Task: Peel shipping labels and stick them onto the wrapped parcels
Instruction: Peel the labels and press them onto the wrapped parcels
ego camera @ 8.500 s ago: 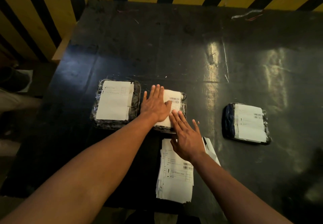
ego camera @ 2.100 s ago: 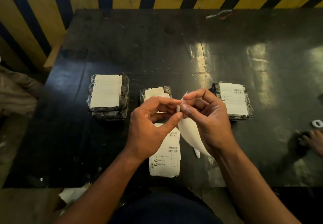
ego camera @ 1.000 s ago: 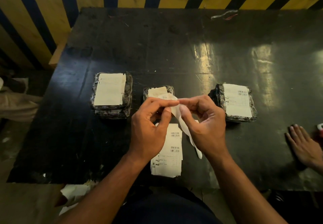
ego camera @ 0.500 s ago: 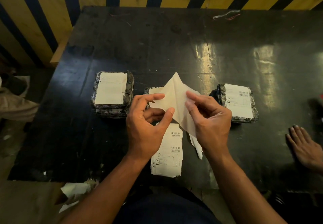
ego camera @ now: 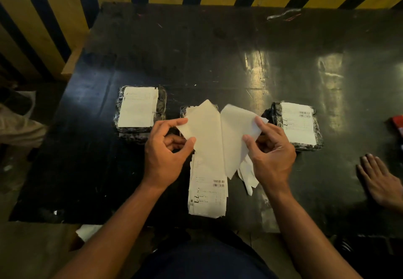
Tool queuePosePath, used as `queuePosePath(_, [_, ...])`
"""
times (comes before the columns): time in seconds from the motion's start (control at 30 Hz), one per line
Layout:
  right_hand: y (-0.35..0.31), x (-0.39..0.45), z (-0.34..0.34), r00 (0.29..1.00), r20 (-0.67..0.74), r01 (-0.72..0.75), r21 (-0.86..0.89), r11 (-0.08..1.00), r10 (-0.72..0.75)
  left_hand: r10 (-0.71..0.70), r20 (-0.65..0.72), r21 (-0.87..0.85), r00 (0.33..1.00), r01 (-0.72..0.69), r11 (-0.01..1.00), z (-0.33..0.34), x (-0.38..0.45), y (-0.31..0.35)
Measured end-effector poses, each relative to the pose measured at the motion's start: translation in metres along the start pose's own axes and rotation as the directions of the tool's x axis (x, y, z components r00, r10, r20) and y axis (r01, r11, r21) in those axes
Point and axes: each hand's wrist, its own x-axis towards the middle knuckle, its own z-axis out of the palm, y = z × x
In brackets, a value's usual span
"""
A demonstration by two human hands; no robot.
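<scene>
On the dark table (ego camera: 218, 56), a labelled parcel (ego camera: 139, 111) sits at far left. The left hand (ego camera: 165, 154) pinches one sheet (ego camera: 205, 130), the right hand (ego camera: 270, 154) pinches the other sheet (ego camera: 237, 135); the two are still joined low down. The middle parcel (ego camera: 185, 111) lies directly beyond and beneath them, about equally near both hands. The stack of labels (ego camera: 207, 191) lies nearer the body; another labelled parcel (ego camera: 298, 124) is at right.
</scene>
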Motion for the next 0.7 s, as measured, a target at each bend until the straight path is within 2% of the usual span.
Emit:
queuePosePath(0.23, [0.041,0.014,-0.040,0.990,-0.127,-0.076,-0.175,0.982,0.054,-0.063,-0.037,0.108,0.997,0.067,0.992,-0.026,0.005,-0.035])
queuePosePath(0.37, [0.059,0.021,-0.064,0.986,-0.167,-0.062,-0.333,0.941,0.006,-0.079,-0.054,0.121,0.995,0.085,0.989,-0.035,0.005,-0.049])
queuePosePath(0.57, [0.099,0.007,-0.058,0.999,-0.016,-0.045,-0.470,0.882,0.043,-0.114,-0.017,0.161,0.993,0.116,0.980,-0.028,-0.002,-0.060])
queuePosePath(0.7, [0.140,-0.006,-0.043,0.980,0.098,-0.087,-0.579,0.811,0.176,-0.155,0.018,0.134,0.988,0.151,0.979,-0.012,-0.008,-0.062])
